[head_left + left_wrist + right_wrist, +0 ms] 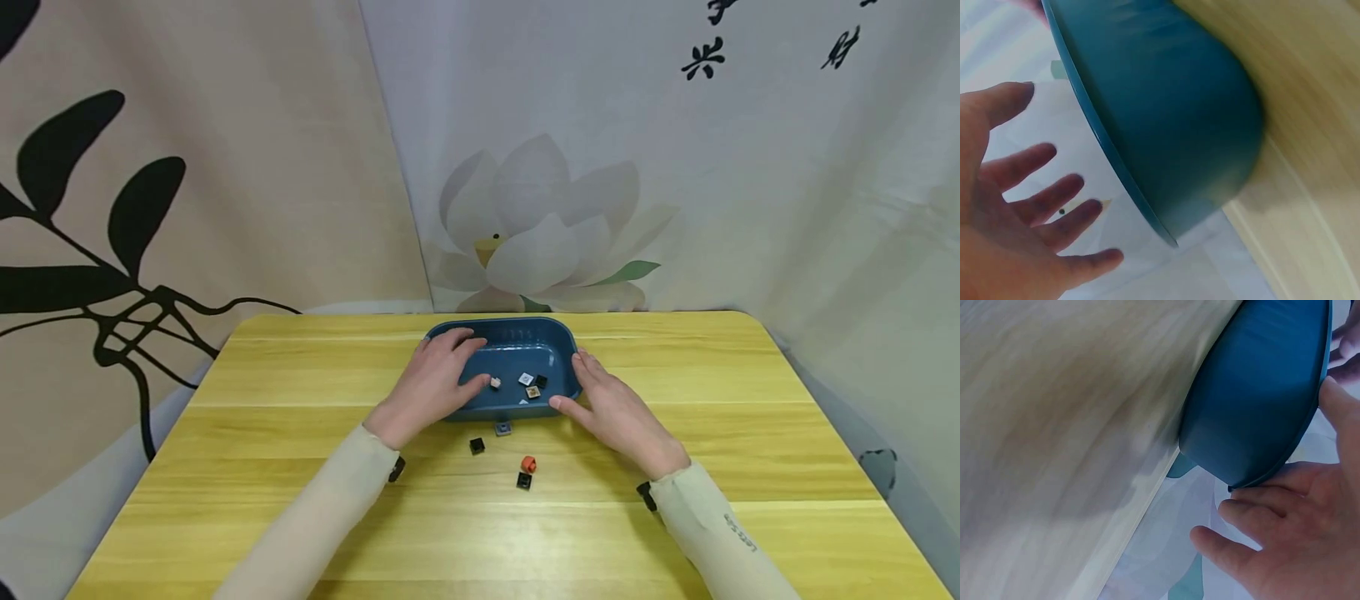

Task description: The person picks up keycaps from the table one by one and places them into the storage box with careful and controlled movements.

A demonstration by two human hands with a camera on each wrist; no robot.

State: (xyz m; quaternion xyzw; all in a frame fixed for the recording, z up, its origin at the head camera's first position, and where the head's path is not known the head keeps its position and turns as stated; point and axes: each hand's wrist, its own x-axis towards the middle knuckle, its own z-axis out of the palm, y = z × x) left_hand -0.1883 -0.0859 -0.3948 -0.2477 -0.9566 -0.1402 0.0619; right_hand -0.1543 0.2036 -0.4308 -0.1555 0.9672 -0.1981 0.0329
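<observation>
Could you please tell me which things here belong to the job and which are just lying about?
Probably the job's:
- blue tray
- small pieces inside it
- orange piece, grey piece, two black pieces on the table

Probably just around:
- printed backdrop
- dark wrist straps

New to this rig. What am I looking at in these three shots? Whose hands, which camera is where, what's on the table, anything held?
No robot here: a person works bare-handed. The wide picture comes from a head camera looking forward and down; the two close ones come from cameras on the left and right wrists.

On the wooden table sits a blue tray with a few small pieces inside. In front of it lie two black pieces, an orange-red piece and a grey-blue piece.

The left hand is spread over the tray's left side, holding nothing visible. The right hand touches the rim at the right end; no small piece shows in it.
</observation>
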